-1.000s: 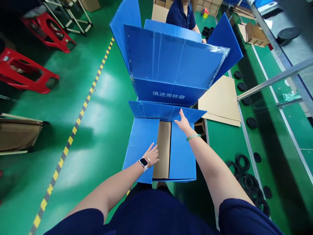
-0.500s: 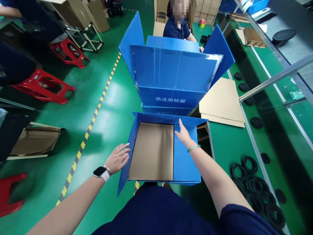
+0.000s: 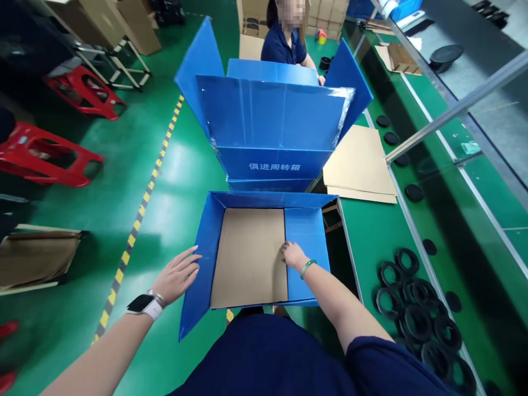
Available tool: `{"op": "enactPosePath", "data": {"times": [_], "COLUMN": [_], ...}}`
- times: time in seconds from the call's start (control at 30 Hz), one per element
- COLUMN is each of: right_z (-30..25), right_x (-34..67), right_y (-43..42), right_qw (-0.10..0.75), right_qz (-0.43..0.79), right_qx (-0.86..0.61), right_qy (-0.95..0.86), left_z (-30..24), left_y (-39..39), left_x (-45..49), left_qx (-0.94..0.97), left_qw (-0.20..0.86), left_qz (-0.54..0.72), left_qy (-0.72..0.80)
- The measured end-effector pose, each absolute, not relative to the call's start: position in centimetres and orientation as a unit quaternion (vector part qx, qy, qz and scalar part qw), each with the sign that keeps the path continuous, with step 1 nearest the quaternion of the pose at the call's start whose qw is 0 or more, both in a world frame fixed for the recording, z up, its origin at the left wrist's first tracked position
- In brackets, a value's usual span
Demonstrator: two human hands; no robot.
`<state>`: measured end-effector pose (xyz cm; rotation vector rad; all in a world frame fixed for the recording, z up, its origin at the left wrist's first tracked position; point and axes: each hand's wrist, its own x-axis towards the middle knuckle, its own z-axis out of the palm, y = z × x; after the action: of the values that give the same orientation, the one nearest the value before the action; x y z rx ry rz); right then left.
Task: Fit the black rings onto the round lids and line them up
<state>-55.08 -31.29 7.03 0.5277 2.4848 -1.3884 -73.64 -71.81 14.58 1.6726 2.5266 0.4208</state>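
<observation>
Steadying the open blue box [image 3: 307, 236] at their knees, left hand [image 3: 177, 278] spread flat against its left flap, the person is pressing the right hand [image 3: 293, 256], half-curled and gripping nothing, onto the edge of the cardboard sheet [image 3: 251, 258] lying inside, which probably needs a pinch to shift.

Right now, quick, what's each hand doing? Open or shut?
Left hand: open, fingers spread, at the left flap of the blue box.
Right hand: fingers curled at the cardboard sheet's edge; whether it grips cannot be told.
</observation>
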Motion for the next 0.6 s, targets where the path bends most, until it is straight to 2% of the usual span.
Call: {"op": "enactPosePath", "data": {"times": [0.17,0.37,0.5,0.6], "right_z": [6.8,12.2,16.0,16.6], "right_x": [-51.8,-48.1,-42.5,-39.4], "right_y": [-31.4,-26.3,-20.5,-16.9], "right_qw": [0.117,0.056,-0.031,-0.067], "right_qz": [-0.474,-0.400,-0.321,-0.300], "right_qx": [0.147,0.142,0.254,0.392], "right_qy": [0.860,0.904,0.912,0.867], "left_z": [14.4,13.2,12.8,11.8], "left_y": [-72.4,-72.1,-70.3,-68.9], "left_x": [-74.5,-75.5,-74.0,-72.8], "left_qx": [0.547,0.557,0.462,0.219], "left_qw": [0.062,0.063,0.085,0.126], "left_qz": [0.157,0.153,0.220,0.320], "left_qy": [0.820,0.814,0.855,0.913]}}
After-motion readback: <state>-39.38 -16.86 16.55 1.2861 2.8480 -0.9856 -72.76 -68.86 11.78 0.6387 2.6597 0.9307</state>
